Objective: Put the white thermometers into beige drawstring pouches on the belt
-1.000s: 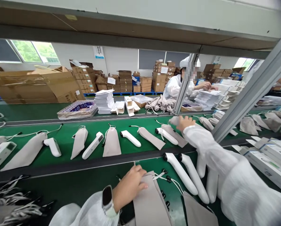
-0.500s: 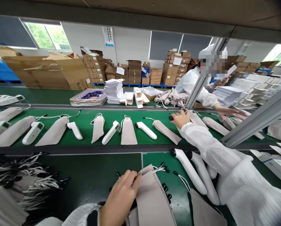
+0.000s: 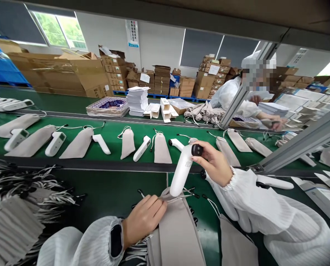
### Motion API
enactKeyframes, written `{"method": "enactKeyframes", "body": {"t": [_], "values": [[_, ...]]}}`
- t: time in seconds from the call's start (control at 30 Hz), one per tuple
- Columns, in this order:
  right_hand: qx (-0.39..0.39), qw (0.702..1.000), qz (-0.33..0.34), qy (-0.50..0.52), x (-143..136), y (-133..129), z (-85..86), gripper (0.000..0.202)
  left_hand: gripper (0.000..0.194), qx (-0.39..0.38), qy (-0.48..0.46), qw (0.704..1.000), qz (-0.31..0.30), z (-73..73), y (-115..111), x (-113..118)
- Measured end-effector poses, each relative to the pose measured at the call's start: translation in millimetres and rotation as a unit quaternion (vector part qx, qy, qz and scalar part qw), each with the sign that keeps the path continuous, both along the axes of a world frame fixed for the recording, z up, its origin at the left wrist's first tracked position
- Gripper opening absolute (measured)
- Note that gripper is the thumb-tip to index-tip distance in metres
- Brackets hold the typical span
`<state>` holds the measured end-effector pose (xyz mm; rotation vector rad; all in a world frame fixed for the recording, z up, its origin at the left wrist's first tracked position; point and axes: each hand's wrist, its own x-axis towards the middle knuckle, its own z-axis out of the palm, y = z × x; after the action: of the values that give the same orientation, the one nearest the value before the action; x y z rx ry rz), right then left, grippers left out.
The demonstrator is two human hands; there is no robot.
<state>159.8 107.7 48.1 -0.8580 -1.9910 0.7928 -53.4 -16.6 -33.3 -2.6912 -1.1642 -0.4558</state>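
Observation:
My right hand (image 3: 213,160) grips a white handheld device (image 3: 181,170) by its black-tipped head, with the handle pointing down and left. The handle's lower end is at the mouth of a grey drawstring pouch (image 3: 178,232). That pouch lies on top of a stack at the front, its cords spread above it. My left hand (image 3: 145,218) is closed on the upper left edge of the pouch, with the fingertips pressed together. Another grey pouch (image 3: 237,240) lies to the right. More white devices (image 3: 223,195) lie partly under my right forearm.
Pouches and white devices line the green belt (image 3: 115,147). Corded pouches (image 3: 12,225) are piled at the left. A slanted metal post (image 3: 245,88) stands at the right. Beyond it a person in white (image 3: 226,96) works near stacked boxes. White cartons (image 3: 320,195) lie at right.
My right hand has come back from the belt toward the pouch stack and now holds a white device. My left hand stays at the pouch. The view has shifted slightly.

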Motion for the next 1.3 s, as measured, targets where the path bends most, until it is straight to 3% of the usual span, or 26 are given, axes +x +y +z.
{"method": "enactKeyframes", "body": {"t": [0.27, 0.5, 0.6, 0.7, 0.77, 0.83, 0.9, 0.93, 1.07, 1.13, 1.2, 1.27, 1.3], "values": [[0.001, 1.0, -0.008, -0.001, 6.8, -3.8, -5.0, 0.028, 0.026, -0.142, 0.016, 0.988, 0.064, 2.1, 6.9, 3.4], [-0.009, 0.999, -0.008, 0.034, 2.8, -9.5, -2.7, 0.027, 0.021, -0.226, -0.069, 0.971, 0.037, 33.4, 17.5, 8.5], [-0.028, 0.999, 0.002, 0.03, 4.7, -6.8, 3.8, 0.028, 0.019, -0.3, -0.151, 0.94, 0.059, 47.3, 17.7, 10.8], [-0.09, 0.994, 0.061, 0.012, -1.3, -8.9, 4.9, 0.03, 0.018, -0.32, -0.268, 0.904, 0.089, 57.9, 22.4, 19.8], [-0.154, 0.978, 0.139, -0.003, -11.4, -16.7, -0.6, 0.033, 0.017, -0.257, -0.323, 0.907, 0.09, 64.0, 29.4, 27.3], [-0.264, 0.941, 0.208, -0.03, -19.5, -25.7, -9.2, 0.049, 0.018, -0.199, -0.344, 0.914, 0.084, 69.8, 36.8, 30.6], [-0.363, 0.905, 0.215, -0.055, -16.6, -29.3, -16.0, 0.063, 0.019, -0.193, -0.328, 0.921, 0.084, 75.4, 41.6, 25.4], [-0.37, 0.908, 0.189, -0.057, -9.6, -27.9, -17.7, 0.064, 0.018, -0.215, -0.304, 0.923, 0.096, 78.2, 42.3, 19.8], [-0.199, 0.98, 0.015, 0.012, 29.2, -17.3, -19.1, 0.045, 0.029, -0.37, -0.189, 0.899, 0.138, 89.9, 35.8, -1.0], [-0.197, 0.979, 0.036, 0.023, 29.7, -25.0, -22.7, 0.055, 0.035, -0.396, -0.215, 0.886, 0.111, 96.5, 33.5, 4.6], [-0.227, 0.965, 0.124, 0.037, 13.2, -42.0, -28.1, 0.065, 0.033, -0.379, -0.302, 0.871, 0.072, 101.8, 36.5, 20.9], [-0.254, 0.95, 0.168, 0.067, -3.5, -53.2, -30.6, 0.058, 0.031, -0.35, -0.384, 0.854, 0.024, 103.0, 44.9, 36.8], [-0.256, 0.952, 0.141, 0.088, -5.3, -51.1, -29.4, 0.049, 0.028, -0.33, -0.407, 0.852, 0.007, 100.9, 50.3, 40.9]]}}
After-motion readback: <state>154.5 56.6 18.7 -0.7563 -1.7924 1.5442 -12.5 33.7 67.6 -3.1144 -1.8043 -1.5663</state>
